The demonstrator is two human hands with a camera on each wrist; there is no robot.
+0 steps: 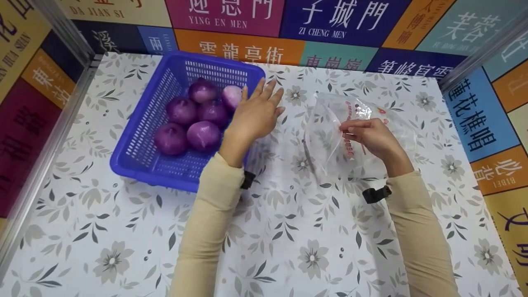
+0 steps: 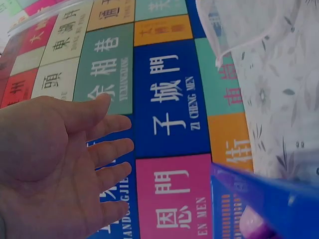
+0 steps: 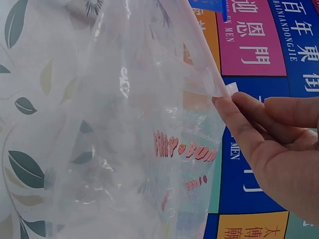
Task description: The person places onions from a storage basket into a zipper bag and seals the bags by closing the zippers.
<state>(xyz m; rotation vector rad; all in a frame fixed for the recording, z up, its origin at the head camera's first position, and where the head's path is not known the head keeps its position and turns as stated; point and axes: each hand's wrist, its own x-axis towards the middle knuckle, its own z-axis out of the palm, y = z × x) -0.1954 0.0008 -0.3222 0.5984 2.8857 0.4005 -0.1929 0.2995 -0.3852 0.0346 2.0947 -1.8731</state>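
Note:
My left hand is over the right rim of a blue plastic basket, with fingers straight, spread and holding nothing. Several purple onions lie in the basket; one paler onion is partly behind this hand. To the right, a clear plastic bag with red printing has its mouth side toward the basket. Thumb and fingers of my right hand pinch the edge of the bag. In the right wrist view, the pinched film is drawn up at the fingertips.
A white tablecloth with grey flowers and leaves covers the table. Colourful panels with printed characters stand along the back and both sides. Black wrist cameras sit at the cuffs of the beige sleeves.

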